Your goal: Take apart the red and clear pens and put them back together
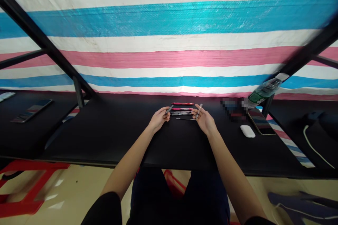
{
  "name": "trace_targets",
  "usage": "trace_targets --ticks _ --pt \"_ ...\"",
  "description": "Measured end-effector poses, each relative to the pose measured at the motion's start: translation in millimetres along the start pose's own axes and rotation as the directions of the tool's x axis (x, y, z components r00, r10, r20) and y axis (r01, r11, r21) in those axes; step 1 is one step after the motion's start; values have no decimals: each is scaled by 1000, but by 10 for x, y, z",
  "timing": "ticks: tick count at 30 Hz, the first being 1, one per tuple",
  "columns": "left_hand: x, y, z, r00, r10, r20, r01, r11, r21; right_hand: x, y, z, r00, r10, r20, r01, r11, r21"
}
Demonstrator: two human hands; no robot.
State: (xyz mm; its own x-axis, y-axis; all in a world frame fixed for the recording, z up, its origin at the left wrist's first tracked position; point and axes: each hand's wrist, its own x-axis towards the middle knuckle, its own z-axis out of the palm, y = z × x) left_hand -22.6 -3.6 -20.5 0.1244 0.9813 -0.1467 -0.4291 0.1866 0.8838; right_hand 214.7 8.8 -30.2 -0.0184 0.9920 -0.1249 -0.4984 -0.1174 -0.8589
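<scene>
My left hand (pixel 160 119) is closed around a small dark grey pen part (pixel 169 109), pinched at the fingertips; its exact shape is too small to make out. In my right hand (pixel 204 119), a clear pen barrel (pixel 200 109) stands tilted between thumb and fingers. Between the two hands, pens lie side by side on the black table (pixel 126 130). Farthest back is a red pen (pixel 182 103), then a second red one (pixel 181 109). Nearer are several clear-and-black pens (pixel 182 113). A thin dark refill (pixel 185 119) lies closest to me, its right end by my right hand.
On the right are a plastic bottle (pixel 265 93) leaning on a black frame post, a phone (pixel 261 122) and a white earbud case (pixel 247 131). Another phone (pixel 34 110) lies far left. Striped sheeting (pixel 169 59) hangs behind the table. A red stool (pixel 29 197) stands below left.
</scene>
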Motion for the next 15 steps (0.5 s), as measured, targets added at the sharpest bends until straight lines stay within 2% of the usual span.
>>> trace_targets --ticks 5,9,15 --pt "3 4 -7 1000 -5 22 6 999 -46 5 9 -8 1000 -10 17 11 1000 -11" --pt "-11 24 -2 999 -2 46 6 997 -76 -29 5 13 997 -74 15 75 997 -22" --pt "-12 17 -11 999 8 52 -5 998 -61 -59 -1 22 995 -92 44 95 994 -56"
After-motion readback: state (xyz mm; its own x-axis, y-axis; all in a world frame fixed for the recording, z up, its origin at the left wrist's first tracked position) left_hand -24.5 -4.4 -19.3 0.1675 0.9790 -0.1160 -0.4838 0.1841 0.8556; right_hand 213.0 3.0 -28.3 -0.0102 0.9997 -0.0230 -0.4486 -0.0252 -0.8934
